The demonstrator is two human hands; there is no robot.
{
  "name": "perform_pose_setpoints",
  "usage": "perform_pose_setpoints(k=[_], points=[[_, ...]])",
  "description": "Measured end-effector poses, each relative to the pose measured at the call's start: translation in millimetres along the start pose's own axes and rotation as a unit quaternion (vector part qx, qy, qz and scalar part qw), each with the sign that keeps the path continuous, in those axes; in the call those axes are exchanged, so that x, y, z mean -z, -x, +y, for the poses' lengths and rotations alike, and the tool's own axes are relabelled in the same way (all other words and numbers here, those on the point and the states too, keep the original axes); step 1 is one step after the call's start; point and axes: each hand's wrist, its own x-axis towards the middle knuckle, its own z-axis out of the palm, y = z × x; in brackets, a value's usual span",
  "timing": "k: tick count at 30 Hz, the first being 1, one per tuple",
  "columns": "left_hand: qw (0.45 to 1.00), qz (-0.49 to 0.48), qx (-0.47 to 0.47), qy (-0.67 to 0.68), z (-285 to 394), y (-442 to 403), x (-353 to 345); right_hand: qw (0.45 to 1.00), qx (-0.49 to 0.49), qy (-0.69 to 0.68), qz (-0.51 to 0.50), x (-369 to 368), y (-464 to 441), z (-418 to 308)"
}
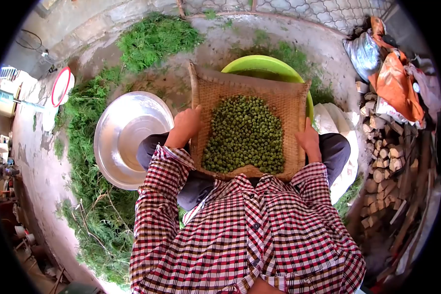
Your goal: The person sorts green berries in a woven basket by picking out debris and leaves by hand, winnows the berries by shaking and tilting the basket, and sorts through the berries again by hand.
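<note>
A woven tray [290, 105] with wooden side rods lies in front of my chest, over my lap. Many small round green berries [245, 134] are spread across its middle and near edge. My left hand [186, 123] is closed round the tray's left rod. On the opposite side my right hand [307, 138] grips the right edge, its fingers partly hidden. Behind the tray's far edge a lime-green basin [264, 62] is partly covered. A shiny metal basin [132, 139] stands to the left, beside my knee.
Cut green branches [157, 39] lie at the back and down the left side. A white sack [335, 122] is by my right knee. Stacked firewood [384, 161] and orange and plastic bags [397, 83] stand at the right. A red-rimmed basin [61, 87] is far left.
</note>
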Motion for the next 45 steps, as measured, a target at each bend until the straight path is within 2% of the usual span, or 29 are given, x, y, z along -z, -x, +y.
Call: perform_pose_setpoints(k=[1,3,4,6,7,9,10,12,13,14,18,20,21,22,24,25,30,33,36,40,42,44,45], points=[[1.000,0.002,0.000,-0.006,-0.7,-0.1,-1.9,1.000,0.003,0.007,0.002,10.0,3.5,-10.8],[1.000,0.003,0.001,-0.005,-2.1,0.2,-5.3,0.988,0.126,0.017,0.089,23.1,11.1,-30.1],[1.000,0.002,-0.001,0.001,-2.8,-0.3,-5.4,0.987,0.129,0.024,0.089,18.1,6.6,-36.6],[1.000,0.004,-0.001,0.014,-2.7,-0.9,-3.3,0.948,0.276,0.068,0.142,-2.1,-13.8,-49.4],[1.000,0.003,-0.006,0.011,-2.0,-0.4,-1.4,0.946,0.281,0.074,0.142,-8.9,-20.2,-61.7],[1.000,0.003,-0.008,0.014,-2.3,-2.6,-3.6,0.963,0.268,-0.003,0.013,-24.5,-32.2,-88.0],[1.000,0.009,-0.018,0.004,-2.3,-5.2,-7.1,0.962,0.271,0.002,0.011,-33.8,-40.6,-93.3],[1.000,0.015,-0.025,-0.002,-3.0,-6.5,-11.3,0.978,0.201,0.026,-0.045,-49.6,-53.3,-102.0],[0.997,0.054,-0.043,-0.018,-3.0,-5.1,-12.6,0.980,0.183,0.043,-0.070,-48.6,-48.9,-111.9],[0.993,0.093,-0.061,-0.034,-3.0,-4.3,-12.9,0.979,0.183,0.046,-0.072,-56.7,-48.8,-116.1],[0.993,0.096,-0.069,-0.026,-2.4,-6.9,-9.4,0.978,0.176,0.083,-0.073,-79.3,-42.9,-122.9],[0.992,0.096,-0.071,-0.041,-1.3,-9.1,-7.8,0.959,0.265,-0.002,-0.100,-78.3,-34.0,-128.5],[0.992,0.095,-0.072,-0.040,-1.1,-10.7,-9.1,0.946,0.317,-0.015,-0.065,-78.2,-25.8,-129.4],[0.993,0.096,-0.067,-0.034,-1.3,-12.7,-10.5,0.946,0.316,-0.015,-0.066,-83.6,-22.5,-132.0],[0.993,0.095,-0.061,-0.027,-1.2,-14.9,-13.6,0.903,0.424,-0.024,-0.060,-97.3,-15.8,-137.0],[0.993,0.096,-0.058,-0.033,-0.9,-14.3,-13.9,0.892,0.446,-0.042,-0.049,-91.4,1.9,-143.2],[0.993,0.104,-0.055,-0.034,-2.2,-15.1,-16.8,0.881,0.458,-0.002,-0.116,-79.0,40.2,-133.9],[0.991,0.114,-0.055,-0.040,-2.1,-15.7,-19.1,0.852,0.464,0.001,-0.243,-46.1,55.4,-126.4],[0.987,0.136,-0.071,-0.041,-2.7,-14.1,-19.2,0.849,0.448,0.037,-0.278,-30.7,44.3,-106.8],[0.991,0.112,-0.052,-0.044,-0.5,-19.3,-20.0,0.871,0.412,0.056,-0.262,-19.6,2.7,-98.8],[0.994,0.089,-0.041,-0.043,0.1,-22.2,-20.9,0.913,0.376,-0.005,-0.161,-20.5,-13.2,-101.4],[0.997,0.065,-0.031,-0.040,0.8,-24.0,-21.5,0.921,0.361,-0.032,-0.143,-24.0,-27.2,-113.0],[0.997,0.066,-0.027,-0.038,1.6,-24.5,-21.6,0.931,0.349,-0.028,-0.100,-27.8,-35.5,-119.7]])
